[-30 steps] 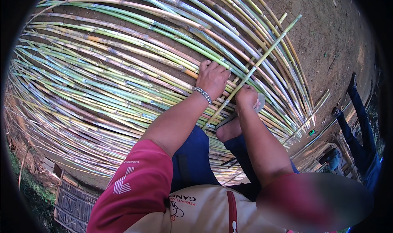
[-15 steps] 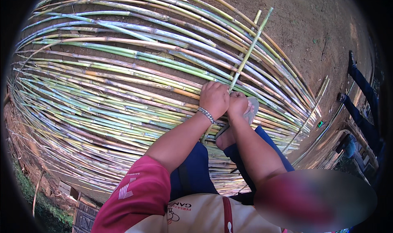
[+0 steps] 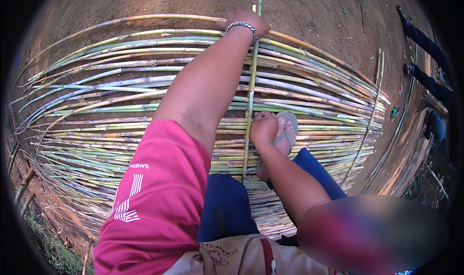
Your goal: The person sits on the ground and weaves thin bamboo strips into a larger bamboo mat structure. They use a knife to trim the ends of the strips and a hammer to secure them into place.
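Note:
Many long, thin bamboo canes (image 3: 145,78) lie side by side on the ground, mostly running left to right. A pair of greenish crosswise canes (image 3: 253,82) lies over them, pointing away from me. My left hand (image 3: 247,23), with a chain bracelet at its wrist, reaches to the far edge. Its fingers close around the outermost orange-brown cane (image 3: 174,17), where the crosswise canes pass. My right hand (image 3: 264,128) is closed in a fist beside the crosswise canes, near my sandalled foot (image 3: 286,130). Whatever it holds is hidden by its fingers.
Another crosswise cane (image 3: 371,115) spans the right ends of the row. Bare brown soil (image 3: 309,12) lies beyond the canes. At the right, dark-trousered legs (image 3: 425,43) of another person show near a small green object (image 3: 393,112). Grass (image 3: 50,241) grows at the lower left.
My left hand has gone from beside my right hand to the far outermost cane. The right hand remains closed near my foot. The view has turned, so the crosswise canes now point straight away.

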The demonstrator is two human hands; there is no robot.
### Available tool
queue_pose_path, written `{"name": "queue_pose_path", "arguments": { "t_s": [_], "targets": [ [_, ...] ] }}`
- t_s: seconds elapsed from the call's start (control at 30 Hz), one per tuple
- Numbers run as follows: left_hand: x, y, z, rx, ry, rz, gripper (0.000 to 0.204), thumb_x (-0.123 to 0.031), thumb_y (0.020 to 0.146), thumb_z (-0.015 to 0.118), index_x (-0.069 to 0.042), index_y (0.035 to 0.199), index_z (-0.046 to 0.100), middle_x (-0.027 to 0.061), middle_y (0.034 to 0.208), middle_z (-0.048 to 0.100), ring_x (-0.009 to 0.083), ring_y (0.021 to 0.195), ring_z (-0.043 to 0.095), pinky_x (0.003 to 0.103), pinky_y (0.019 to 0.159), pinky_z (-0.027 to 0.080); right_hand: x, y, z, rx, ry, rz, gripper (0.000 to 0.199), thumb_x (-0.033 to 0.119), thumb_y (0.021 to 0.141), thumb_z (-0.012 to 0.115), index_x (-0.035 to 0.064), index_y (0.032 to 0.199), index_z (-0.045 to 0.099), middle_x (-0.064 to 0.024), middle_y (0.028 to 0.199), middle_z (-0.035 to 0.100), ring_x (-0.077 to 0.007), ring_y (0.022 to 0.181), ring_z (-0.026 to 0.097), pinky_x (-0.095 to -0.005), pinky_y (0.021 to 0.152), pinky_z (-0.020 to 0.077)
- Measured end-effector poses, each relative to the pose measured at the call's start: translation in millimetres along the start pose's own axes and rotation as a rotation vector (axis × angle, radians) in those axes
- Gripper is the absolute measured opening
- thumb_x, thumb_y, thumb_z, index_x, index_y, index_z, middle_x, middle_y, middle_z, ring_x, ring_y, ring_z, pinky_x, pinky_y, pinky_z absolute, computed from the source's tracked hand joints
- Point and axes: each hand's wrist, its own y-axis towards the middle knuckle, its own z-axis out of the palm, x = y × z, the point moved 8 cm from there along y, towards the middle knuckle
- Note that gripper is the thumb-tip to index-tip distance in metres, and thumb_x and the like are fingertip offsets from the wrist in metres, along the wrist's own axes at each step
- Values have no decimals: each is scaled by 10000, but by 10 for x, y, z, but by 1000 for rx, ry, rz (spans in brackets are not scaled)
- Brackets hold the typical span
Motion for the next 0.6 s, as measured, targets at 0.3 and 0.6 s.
{"name": "queue_pose_path", "arguments": {
  "t_s": [0.3,0.6],
  "targets": [
    [69,681,207,70,-107,-41,510,-399,925,618,-49,1281,726,200,1356,678,356,1264,648,440,1093,497,25,-20,-3,-15,53,-97,142,114,906,695,-11,840,695,-223,895,662,-414,877,641,-499,801,506],
    [168,629,264,136,-194,37,534,-423,873,672,-20,1213,753,224,1346,676,348,1229,648,430,1064,480,32,-30,-13,17,99,-28,111,106,905,687,1,871,700,-214,948,664,-416,899,644,-503,819,514]
  ]
}}
